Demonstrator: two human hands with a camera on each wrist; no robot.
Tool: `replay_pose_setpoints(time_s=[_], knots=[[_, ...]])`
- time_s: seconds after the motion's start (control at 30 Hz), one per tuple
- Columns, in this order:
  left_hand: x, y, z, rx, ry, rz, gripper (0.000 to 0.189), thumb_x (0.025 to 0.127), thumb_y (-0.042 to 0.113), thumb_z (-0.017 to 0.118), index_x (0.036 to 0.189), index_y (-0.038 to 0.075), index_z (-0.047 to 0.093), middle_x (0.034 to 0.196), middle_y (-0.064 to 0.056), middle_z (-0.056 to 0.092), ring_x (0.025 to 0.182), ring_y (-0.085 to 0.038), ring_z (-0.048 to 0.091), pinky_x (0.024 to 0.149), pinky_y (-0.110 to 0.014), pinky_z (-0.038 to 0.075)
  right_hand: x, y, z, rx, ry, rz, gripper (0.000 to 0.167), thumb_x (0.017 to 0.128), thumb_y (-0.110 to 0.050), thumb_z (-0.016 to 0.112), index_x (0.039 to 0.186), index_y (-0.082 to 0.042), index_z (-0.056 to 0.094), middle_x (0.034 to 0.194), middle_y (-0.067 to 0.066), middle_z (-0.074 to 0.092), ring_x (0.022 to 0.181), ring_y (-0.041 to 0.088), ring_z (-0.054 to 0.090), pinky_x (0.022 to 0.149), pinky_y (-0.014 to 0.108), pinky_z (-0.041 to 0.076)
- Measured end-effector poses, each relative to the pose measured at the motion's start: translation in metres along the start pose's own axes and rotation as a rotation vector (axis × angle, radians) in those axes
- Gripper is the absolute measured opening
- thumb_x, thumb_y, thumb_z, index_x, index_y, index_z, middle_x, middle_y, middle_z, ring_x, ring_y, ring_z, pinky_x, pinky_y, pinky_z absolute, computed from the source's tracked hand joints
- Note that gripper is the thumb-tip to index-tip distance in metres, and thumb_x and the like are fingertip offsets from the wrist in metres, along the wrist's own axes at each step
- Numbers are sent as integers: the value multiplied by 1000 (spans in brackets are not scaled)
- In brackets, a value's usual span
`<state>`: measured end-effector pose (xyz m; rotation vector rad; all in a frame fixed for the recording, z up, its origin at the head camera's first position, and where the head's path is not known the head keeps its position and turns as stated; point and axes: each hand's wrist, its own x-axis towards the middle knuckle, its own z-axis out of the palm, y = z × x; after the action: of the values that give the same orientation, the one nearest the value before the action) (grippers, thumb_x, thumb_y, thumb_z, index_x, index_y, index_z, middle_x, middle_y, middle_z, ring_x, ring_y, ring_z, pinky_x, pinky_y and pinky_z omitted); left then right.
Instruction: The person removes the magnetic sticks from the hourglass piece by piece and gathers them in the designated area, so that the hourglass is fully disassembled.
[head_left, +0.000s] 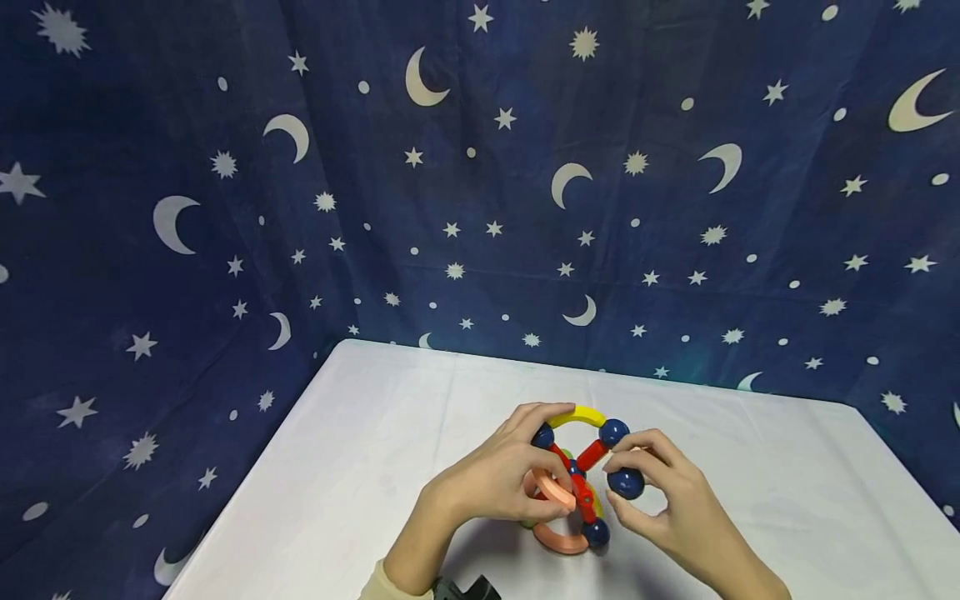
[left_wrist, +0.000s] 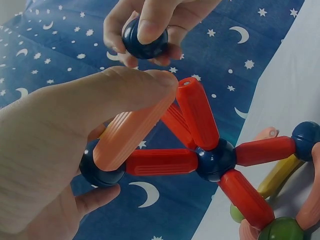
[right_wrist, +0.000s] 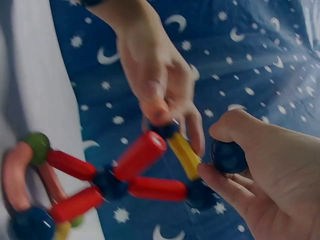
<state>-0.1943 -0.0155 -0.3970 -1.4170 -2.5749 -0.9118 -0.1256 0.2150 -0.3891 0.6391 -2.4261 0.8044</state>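
Observation:
A ball-and-rod building model stands over the table, made of red rods (left_wrist: 162, 161), blue balls (left_wrist: 216, 160), a green ball (left_wrist: 281, 231) and curved pieces. My left hand (head_left: 498, 475) grips it at the upper left corner. The left thumb presses along a curved orange rod (left_wrist: 135, 127), and the fingers reach round the blue corner ball under it. A curved yellow rod (head_left: 583, 415) links two upper balls. One red rod (right_wrist: 141, 155) points up with its end bare. Just right of the model, my right hand (head_left: 671, 504) pinches a loose blue ball (head_left: 626, 483) between thumb and fingers.
A white cloth covers the table (head_left: 360, 425), and the model's lower curved orange rod (head_left: 561, 540) rests near its front. Behind and to the left hangs a dark blue curtain (head_left: 495, 192) with moons and stars.

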Motion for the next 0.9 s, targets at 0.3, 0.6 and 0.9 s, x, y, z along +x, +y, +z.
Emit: replay_pose_setpoints(time_s=[0.3, 0.6, 0.9], knots=[[0, 2, 0, -29, -17, -41, 14, 72, 36, 81, 79, 36, 69, 152, 14, 24, 139, -9, 19, 106, -46, 39, -3, 54, -31, 73, 136, 159, 53, 70, 10, 75, 118, -10, 64, 110, -5, 60, 100, -13, 55, 83, 4, 44], [-4, 1, 0, -33, -15, -44, 14, 72, 36, 81, 80, 37, 69, 153, 14, 24, 139, -9, 18, 106, -46, 39, -28, 139, -15, 42, 273, 411, 43, 80, 4, 70, 122, -1, 63, 107, -19, 47, 96, -22, 48, 79, 0, 42], [-1, 0, 2, -21, 0, -16, 13, 73, 37, 80, 80, 36, 69, 153, 14, 24, 140, -10, 19, 106, -46, 38, -57, 190, 2, 4, 402, 794, 41, 82, -14, 74, 121, -10, 65, 104, -17, 66, 79, -26, 48, 69, -2, 42]])
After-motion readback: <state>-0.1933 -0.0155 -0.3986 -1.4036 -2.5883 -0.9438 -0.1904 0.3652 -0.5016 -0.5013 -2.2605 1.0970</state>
